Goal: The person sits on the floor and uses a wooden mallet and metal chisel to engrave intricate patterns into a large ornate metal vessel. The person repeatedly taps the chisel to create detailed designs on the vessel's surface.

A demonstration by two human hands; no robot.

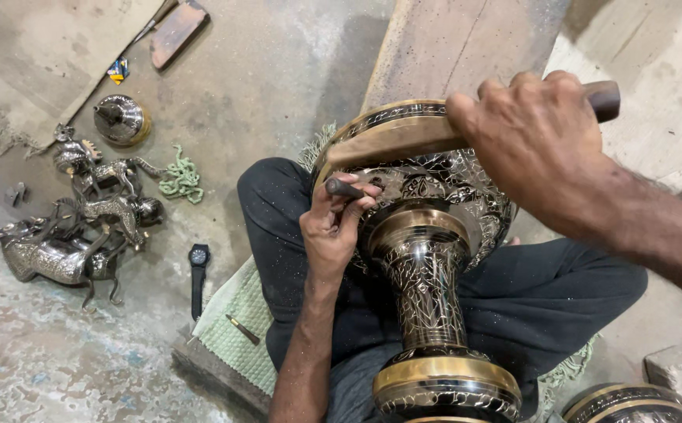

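A large black and brass engraved vase (427, 258) lies across my lap, its wide mouth pointing away from me. My left hand (331, 227) grips a small metal chisel (344, 188) whose tip rests on the vase's shoulder near the rim. My right hand (537, 141) is raised above the vase and holds a wooden mallet (404, 141) by its dark handle, with the flat wooden head hanging over the chisel's end. My dark trousers (278, 235) show under the vase.
Several engraved metal animal figures (74, 227) lie on the concrete floor at the left, with a round brass lid (120, 119), a green cord (182, 178) and a black wristwatch (198, 274). A green mat (235, 329) lies under me. Another vase (631, 403) sits at the bottom right.
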